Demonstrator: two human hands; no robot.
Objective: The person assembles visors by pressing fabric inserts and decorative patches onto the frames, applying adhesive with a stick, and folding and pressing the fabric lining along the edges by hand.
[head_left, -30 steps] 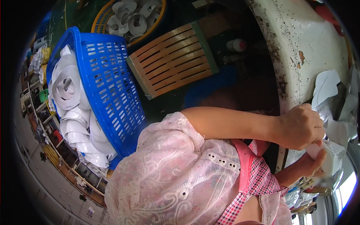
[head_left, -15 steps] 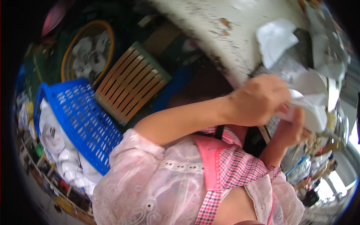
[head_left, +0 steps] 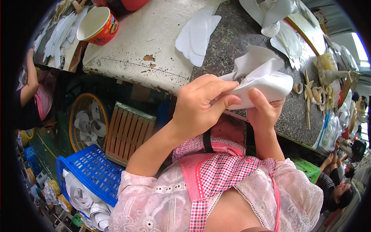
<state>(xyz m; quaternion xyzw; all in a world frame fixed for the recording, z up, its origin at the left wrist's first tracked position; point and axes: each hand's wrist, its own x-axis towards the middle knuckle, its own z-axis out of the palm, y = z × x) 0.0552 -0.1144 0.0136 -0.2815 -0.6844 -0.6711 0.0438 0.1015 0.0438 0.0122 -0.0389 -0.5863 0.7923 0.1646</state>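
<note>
Over the near edge of the worktable I hold a white shoe upper (head_left: pixel 272 86), its soft edges flaring up. My left hand (head_left: pixel 205 98) pinches its left edge between thumb and fingers. Round the lower side of the upper, my right hand (head_left: pixel 266 110) is closed, with the thumb pressed on the outer surface and the other fingers partly hidden behind it. Beyond my hands, a stack of flat white sole-shaped pieces (head_left: pixel 195 36) lies on the table. More white uppers (head_left: pixel 266 11) are piled at the far right.
A red paper tub (head_left: pixel 98 27) stands on the pale tabletop (head_left: pixel 143 46). Tan strips (head_left: pixel 308 91) lie at the right. Below left are a blue basket (head_left: pixel 91 168) of white pieces, a slatted wooden stool (head_left: pixel 129 133) and an orange-rimmed basket (head_left: pixel 73 120). Other people work at both sides.
My view has swung so that more tabletop shows. My left hand has moved from in front of the upper to its left edge; the right hand still holds it.
</note>
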